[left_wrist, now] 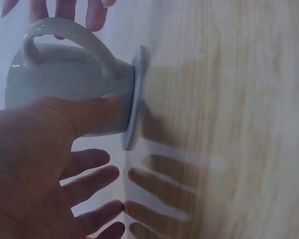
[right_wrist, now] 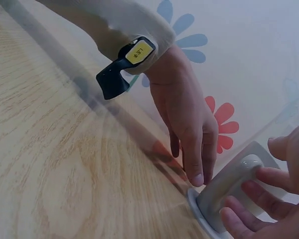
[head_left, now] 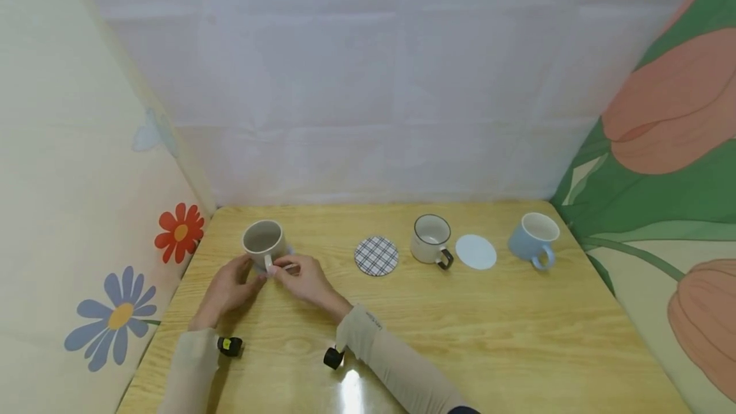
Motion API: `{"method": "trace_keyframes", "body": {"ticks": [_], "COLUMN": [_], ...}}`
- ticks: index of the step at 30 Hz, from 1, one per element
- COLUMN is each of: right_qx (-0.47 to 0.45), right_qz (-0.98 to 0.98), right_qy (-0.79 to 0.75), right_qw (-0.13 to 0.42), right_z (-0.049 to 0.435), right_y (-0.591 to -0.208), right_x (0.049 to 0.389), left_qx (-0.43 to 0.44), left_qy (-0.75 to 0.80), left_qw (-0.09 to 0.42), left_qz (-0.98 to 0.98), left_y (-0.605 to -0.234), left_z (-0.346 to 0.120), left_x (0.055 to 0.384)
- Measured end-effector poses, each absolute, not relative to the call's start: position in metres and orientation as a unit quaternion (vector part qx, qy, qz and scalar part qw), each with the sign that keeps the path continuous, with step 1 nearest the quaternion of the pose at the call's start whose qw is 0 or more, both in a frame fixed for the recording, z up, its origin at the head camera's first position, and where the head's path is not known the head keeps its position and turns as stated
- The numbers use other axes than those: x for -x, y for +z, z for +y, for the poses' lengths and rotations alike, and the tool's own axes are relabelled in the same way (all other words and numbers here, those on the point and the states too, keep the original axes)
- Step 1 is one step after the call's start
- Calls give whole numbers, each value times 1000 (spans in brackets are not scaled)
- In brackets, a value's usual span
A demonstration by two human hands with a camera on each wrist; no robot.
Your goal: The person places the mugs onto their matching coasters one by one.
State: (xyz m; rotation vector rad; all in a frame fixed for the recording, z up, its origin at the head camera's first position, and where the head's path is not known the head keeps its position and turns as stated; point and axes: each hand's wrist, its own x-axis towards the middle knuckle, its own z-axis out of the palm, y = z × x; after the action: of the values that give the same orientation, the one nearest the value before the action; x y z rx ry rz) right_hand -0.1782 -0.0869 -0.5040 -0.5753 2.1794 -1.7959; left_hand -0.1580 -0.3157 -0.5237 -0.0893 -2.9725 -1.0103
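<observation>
A light grey mug (head_left: 264, 239) stands upright on a thin round coaster (left_wrist: 138, 94) at the table's left, its handle (left_wrist: 74, 32) turned toward the person. My left hand (head_left: 232, 285) is at the mug's near left side. In the left wrist view its thumb (left_wrist: 97, 109) lies along the mug wall, while the other fingers stretch out straight and spread beside it. From the other side my right hand (head_left: 306, 278) reaches to the handle. Its fingers (right_wrist: 269, 196) are loosely spread with the fingertips right at the handle, and the thumb stands apart from them.
Right of the hands lies a plaid round coaster (head_left: 376, 256). Beyond it are a white mug (head_left: 428, 248) with a dark rim and handle, a pale round coaster (head_left: 476, 252), and a blue mug (head_left: 524, 243) near the table's right edge. Patterned cloth walls enclose the table (head_left: 489, 331).
</observation>
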Motion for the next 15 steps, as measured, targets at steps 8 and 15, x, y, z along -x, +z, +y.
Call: {"method": "trace_keyframes", "body": {"ticks": [8,15], "right_qx": [201,214], "right_qz": [757,758], "right_qy": [-608,-602], "right_qw": [129,127], "right_z": [-78,-70], "right_y": [-494,-487], "right_x": [177,173], "left_qx": [-15,-29], "left_qy": [-309,-313], "left_qw": [-26,-25], "left_qz": [-950,-949], "left_y": [-518,-514], "left_z": [-317,-318], "left_x": [153,147]}}
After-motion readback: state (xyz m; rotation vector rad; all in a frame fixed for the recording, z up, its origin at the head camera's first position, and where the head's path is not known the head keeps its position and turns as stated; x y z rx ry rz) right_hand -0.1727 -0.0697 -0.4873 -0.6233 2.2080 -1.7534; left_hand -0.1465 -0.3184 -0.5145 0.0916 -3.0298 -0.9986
